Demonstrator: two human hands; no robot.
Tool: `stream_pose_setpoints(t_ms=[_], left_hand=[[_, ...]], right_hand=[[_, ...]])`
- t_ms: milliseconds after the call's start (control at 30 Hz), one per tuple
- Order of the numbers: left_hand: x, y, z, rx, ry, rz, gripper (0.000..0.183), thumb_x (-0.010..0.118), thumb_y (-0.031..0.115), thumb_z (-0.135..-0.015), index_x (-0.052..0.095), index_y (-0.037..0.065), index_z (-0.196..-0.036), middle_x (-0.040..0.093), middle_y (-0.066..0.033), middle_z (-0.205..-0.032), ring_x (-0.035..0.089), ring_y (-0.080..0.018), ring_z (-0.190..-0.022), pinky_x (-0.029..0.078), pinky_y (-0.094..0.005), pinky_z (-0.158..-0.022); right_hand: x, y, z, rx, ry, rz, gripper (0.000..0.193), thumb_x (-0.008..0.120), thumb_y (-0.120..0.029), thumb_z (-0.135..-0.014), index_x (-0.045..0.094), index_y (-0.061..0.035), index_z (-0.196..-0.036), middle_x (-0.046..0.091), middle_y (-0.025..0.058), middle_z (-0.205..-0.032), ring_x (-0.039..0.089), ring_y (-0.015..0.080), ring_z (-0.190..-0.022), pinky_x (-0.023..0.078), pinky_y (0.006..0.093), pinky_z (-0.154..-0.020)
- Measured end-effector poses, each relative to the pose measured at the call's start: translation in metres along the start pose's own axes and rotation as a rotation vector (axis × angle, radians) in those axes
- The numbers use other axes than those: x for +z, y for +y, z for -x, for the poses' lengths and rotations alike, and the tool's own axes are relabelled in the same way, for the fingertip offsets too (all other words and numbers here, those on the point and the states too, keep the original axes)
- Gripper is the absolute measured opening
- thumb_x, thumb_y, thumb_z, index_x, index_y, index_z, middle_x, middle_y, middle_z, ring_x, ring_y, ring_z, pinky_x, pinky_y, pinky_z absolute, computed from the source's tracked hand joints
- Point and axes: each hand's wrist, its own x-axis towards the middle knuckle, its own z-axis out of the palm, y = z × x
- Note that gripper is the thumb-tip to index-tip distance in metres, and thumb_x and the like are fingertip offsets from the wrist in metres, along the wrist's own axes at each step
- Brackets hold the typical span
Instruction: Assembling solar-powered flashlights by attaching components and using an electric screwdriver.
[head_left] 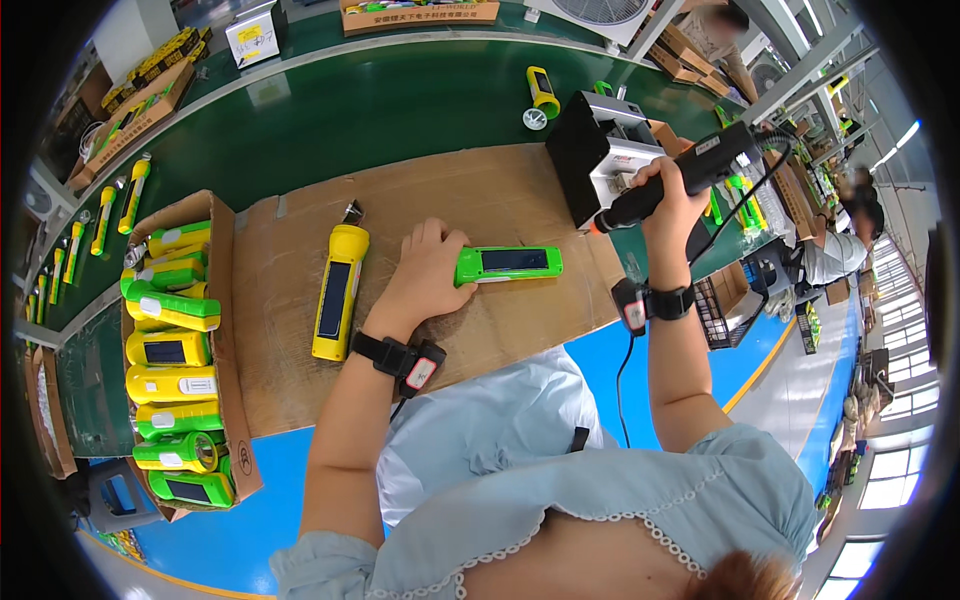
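My left hand [425, 268] rests on the cardboard with its fingers closed round one end of a green flashlight [535, 263], which lies flat with a dark solar panel facing up. A yellow flashlight [338, 290] lies left of that hand, also panel up, with a loose metallic lamp part [353, 211] at its top end. My right hand [672, 207] grips a black corded electric screwdriver [712, 158]. The tool's orange-red tip points down and left, beside a black and silver screw feeder box [590, 160]. A black strap with a small module sits on each wrist.
An open carton [245, 440] of yellow and green flashlights stands at the left. A cardboard sheet [280, 400] covers the near bench. Beyond it a green conveyor belt [400, 105] carries another yellow flashlight [541, 92] and several at far left. The screwdriver's cable hangs at right. Other people sit farther off.
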Motion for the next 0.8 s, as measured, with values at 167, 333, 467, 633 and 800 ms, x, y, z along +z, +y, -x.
stream_pose_setpoints(t_ms=[167,333,467,633,800], left_hand=[[-0.002,-0.002,0.002,0.013,-0.029,-0.014,0.047,0.075,0.021,-0.062,0.056,0.007,-0.103,0.049,-0.0144,-0.104,0.044,-0.0337,-0.106,0.035,-0.0431,-0.091],[-0.004,0.000,0.003,-0.047,-0.052,-0.028,0.048,0.075,0.022,-0.063,0.056,0.007,-0.104,0.049,-0.0143,-0.106,0.044,-0.0333,-0.108,0.034,-0.0424,-0.093],[-0.001,-0.001,0.002,-0.041,-0.030,-0.024,0.048,0.075,0.022,-0.063,0.056,0.007,-0.104,0.049,-0.0145,-0.107,0.043,-0.0334,-0.109,0.034,-0.0429,-0.093],[-0.002,-0.001,0.003,-0.053,-0.043,-0.035,0.052,0.076,0.022,-0.063,0.054,0.005,-0.106,0.049,-0.0152,-0.107,0.043,-0.0344,-0.109,0.035,-0.0432,-0.092],[-0.002,0.000,0.002,-0.046,-0.032,-0.036,0.055,0.078,0.022,-0.062,0.052,0.004,-0.107,0.050,-0.0152,-0.107,0.044,-0.0348,-0.108,0.035,-0.0432,-0.092]], right_hand=[[0.058,-0.006,0.053,-0.019,-0.148,-0.227,0.040,0.053,0.003,-0.080,0.037,0.0046,-0.117,0.057,0.0108,-0.067,0.059,0.0185,-0.058,0.050,0.0303,-0.057],[0.097,-0.002,0.064,0.055,-0.255,-0.224,0.043,0.050,0.004,-0.082,0.033,0.0007,-0.121,0.054,0.0122,-0.071,0.057,0.0226,-0.059,0.050,0.0367,-0.058],[0.105,0.004,0.067,0.086,-0.276,-0.212,0.045,0.048,0.007,-0.080,0.033,0.0018,-0.121,0.054,0.0120,-0.070,0.056,0.0224,-0.058,0.050,0.0364,-0.058],[0.108,0.009,0.066,0.082,-0.280,-0.211,0.043,0.049,0.007,-0.079,0.034,0.0021,-0.120,0.053,0.0116,-0.070,0.056,0.0220,-0.057,0.049,0.0361,-0.057],[0.107,0.011,0.061,0.095,-0.302,-0.263,0.046,0.054,0.006,-0.078,0.037,0.0035,-0.120,0.057,0.0070,-0.073,0.059,0.0159,-0.061,0.050,0.0318,-0.058]])
